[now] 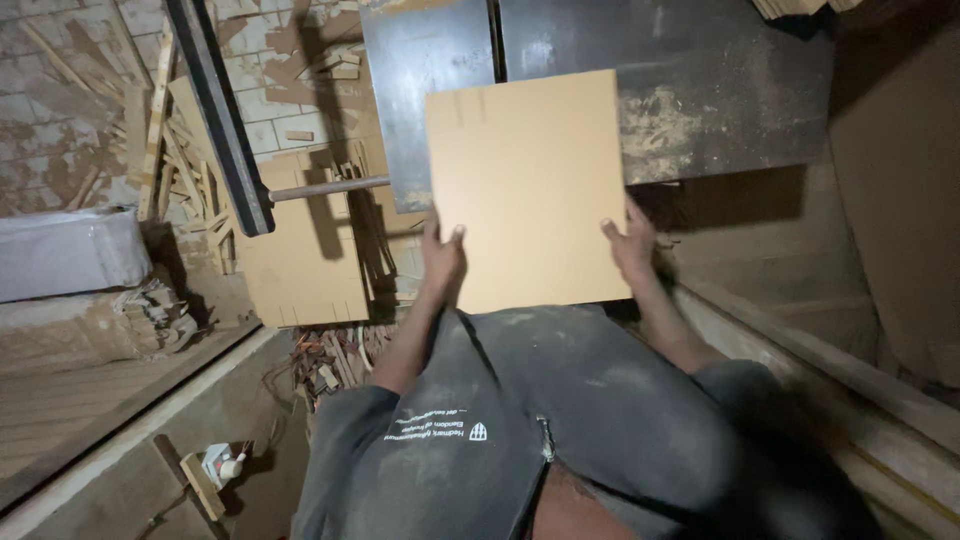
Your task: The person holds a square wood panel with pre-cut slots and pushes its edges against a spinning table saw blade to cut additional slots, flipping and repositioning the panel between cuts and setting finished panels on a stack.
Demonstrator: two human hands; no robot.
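Observation:
Both of my hands hold a square tan fibreboard panel flat in front of my chest. My left hand grips its near left edge with the thumb on top. My right hand grips the near right edge. The panel's far edge reaches over a dark, dusty metal machine table. My grey shirt fills the bottom of the view.
More tan boards with notched edges lie on the floor to the left, under a dark metal bar with a round rod. Wood offcuts litter the floor. A wrapped bundle sits at left; a wooden ledge runs at right.

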